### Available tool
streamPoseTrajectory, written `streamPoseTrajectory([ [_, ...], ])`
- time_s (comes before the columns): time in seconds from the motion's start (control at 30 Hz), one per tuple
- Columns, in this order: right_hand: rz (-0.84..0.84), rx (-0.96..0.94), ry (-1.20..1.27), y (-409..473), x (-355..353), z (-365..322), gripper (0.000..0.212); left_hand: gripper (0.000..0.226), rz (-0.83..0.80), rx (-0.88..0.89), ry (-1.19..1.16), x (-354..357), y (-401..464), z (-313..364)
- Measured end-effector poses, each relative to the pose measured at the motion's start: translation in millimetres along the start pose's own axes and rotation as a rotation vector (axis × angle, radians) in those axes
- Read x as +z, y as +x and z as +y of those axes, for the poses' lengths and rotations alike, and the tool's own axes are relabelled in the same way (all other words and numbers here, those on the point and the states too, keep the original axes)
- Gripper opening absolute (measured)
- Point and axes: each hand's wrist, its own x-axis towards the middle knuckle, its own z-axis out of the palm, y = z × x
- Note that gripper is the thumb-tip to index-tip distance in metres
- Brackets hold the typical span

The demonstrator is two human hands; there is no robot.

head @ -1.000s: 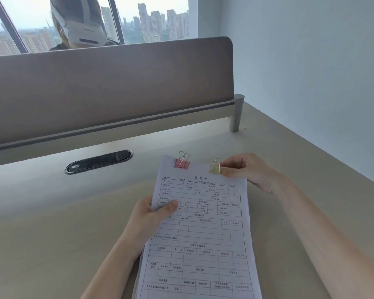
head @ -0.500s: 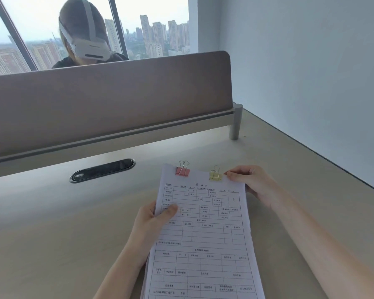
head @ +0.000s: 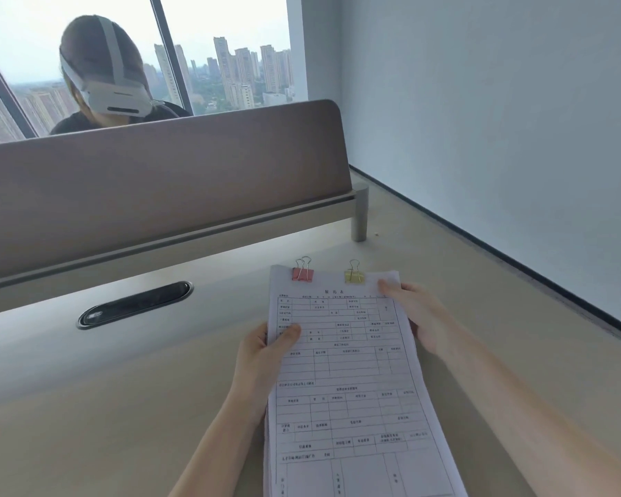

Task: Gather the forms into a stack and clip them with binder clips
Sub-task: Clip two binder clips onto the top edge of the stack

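A thick stack of printed forms (head: 348, 382) is held above the desk, its top edge pointing away from me. A pink binder clip (head: 303, 274) and a yellow binder clip (head: 354, 276) sit side by side on that top edge, wire handles sticking up. My left hand (head: 262, 356) grips the stack's left edge, thumb on the top sheet. My right hand (head: 420, 319) holds the upper right edge, thumb pressing the corner just right of the yellow clip.
The beige desk (head: 104, 389) has a black oval cable grommet (head: 135, 304) at left. A brown partition (head: 158, 188) on a metal post (head: 359, 217) closes off the back. A person wearing a white headset (head: 104, 80) sits behind it. A pale wall (head: 499, 120) runs along the right.
My right hand has left the yellow clip and slid to the stack's upper right corner. The camera has tilted up, so the stack and the hands sit lower in view.
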Motion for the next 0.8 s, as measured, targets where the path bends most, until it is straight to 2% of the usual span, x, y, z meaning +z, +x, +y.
streamPoseTrajectory([
  [0.1,0.068,-0.031,-0.088,7,-6,0,0.040,0.015,0.047,-0.001,-0.018,19,9,0],
  [0.23,0.165,-0.111,-0.385,24,-16,7,0.052,0.016,0.131,0.003,-0.037,42,25,1],
  [0.4,0.261,-0.252,-0.665,51,-34,8,0.040,0.022,0.204,0.033,0.025,69,55,1],
  [0.5,0.281,-0.325,-0.801,66,-50,2,0.040,0.028,0.244,0.102,0.201,82,78,2],
  [0.67,0.286,-0.330,-0.838,93,-80,-6,0.041,0.039,0.266,0.216,0.640,99,105,10],
  [0.8,0.308,-0.300,-0.884,110,-100,-12,0.041,0.046,0.251,0.285,0.817,107,126,3],
])
